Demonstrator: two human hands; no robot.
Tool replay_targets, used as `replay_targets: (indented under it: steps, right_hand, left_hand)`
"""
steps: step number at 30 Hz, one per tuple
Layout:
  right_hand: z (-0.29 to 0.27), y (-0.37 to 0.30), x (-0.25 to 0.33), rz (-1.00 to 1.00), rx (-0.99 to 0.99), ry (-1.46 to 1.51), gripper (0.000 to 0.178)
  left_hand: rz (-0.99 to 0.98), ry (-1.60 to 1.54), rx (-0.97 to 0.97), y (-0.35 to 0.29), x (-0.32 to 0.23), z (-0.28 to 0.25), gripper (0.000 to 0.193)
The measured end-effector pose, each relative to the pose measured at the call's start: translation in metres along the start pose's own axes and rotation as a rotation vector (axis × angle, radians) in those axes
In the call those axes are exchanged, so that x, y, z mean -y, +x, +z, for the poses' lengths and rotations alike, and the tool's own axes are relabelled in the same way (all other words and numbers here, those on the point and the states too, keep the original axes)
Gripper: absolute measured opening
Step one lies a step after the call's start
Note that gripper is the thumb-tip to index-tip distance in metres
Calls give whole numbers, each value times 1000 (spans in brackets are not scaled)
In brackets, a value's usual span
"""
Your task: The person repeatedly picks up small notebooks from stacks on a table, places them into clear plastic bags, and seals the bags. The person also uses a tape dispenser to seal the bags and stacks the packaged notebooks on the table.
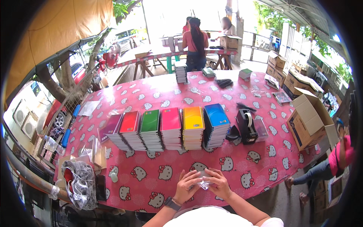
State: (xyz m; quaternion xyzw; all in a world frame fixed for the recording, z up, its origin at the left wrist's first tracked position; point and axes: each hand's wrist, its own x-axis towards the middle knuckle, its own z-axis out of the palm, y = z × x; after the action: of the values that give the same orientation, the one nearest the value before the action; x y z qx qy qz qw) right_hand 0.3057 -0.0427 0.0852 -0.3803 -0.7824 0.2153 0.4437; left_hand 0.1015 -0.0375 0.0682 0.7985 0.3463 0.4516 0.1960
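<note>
Close to the near edge of the table [223, 164], my left hand [186, 186] and my right hand [218, 184] meet with fingers curled inward. Between them they pinch a small, crinkled piece of clear plastic [204, 184]; my fingers cover much of it, so its exact kind does not show. Beyond my hands stands a row of spiral notebook stacks: purple [112, 125], red [129, 126], green [150, 123], pink [171, 119], yellow [193, 119] and blue [217, 115]. A black tape dispenser [247, 128] is right of the blue stack.
At the left edge lie a bundle of plastic wrap [79, 185], a dark phone [101, 187] and a small pale bottle [114, 176]. An open carton [306, 125] stands right. More notebooks [180, 73] are at the far side. People work beyond; one person [338, 155] is at right.
</note>
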Motion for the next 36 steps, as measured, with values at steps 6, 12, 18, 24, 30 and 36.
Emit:
replay_targets:
  steps: [6,12,18,24,30,36]
  right_hand:
    - [-3,-1,-2,-80,28,-167,38]
    - [-13,-7,20,-40,-41,-291,28]
    - [-4,2,44,-78,-127,-107,21]
    - [-25,21,41,24,-10,-52,27]
    - [-4,11,16,-103,13,-260,18]
    - [-3,19,22,-24,49,-314,21]
  left_hand:
    - [-94,148,143,17,-26,-13,47]
    - [-10,169,212,16,-19,-19,36]
    - [-22,127,110,10,-17,-11,29]
    - [-26,-3,14,11,-23,-10,17]
    - [-29,-96,-85,14,-15,-9,18]
    - [-200,-70,-94,18,-23,-8,53]
